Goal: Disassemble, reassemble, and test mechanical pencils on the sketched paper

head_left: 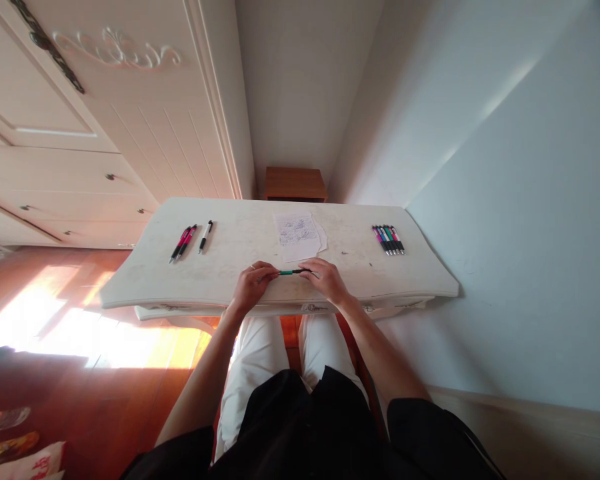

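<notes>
A green and black pen (287, 272) lies level between my two hands, just above the front part of the white table (225, 277). My left hand (253, 283) pinches its green end. At the black end, the fingers of my right hand (327, 279) are closed on it; the tips of the pen are partly hidden by fingers. Just beyond the hands is a sheet of paper (297, 235) covered in pen scribbles, with a torn piece under its right side.
Two pink and black pens (183, 243) and a white and black pen (206, 237) lie on the left. Several coloured pens (388, 240) sit side by side on the right. A white cabinet (180, 100) stands left, a wall (520, 233) right, and a brown wooden box (296, 183) behind the table.
</notes>
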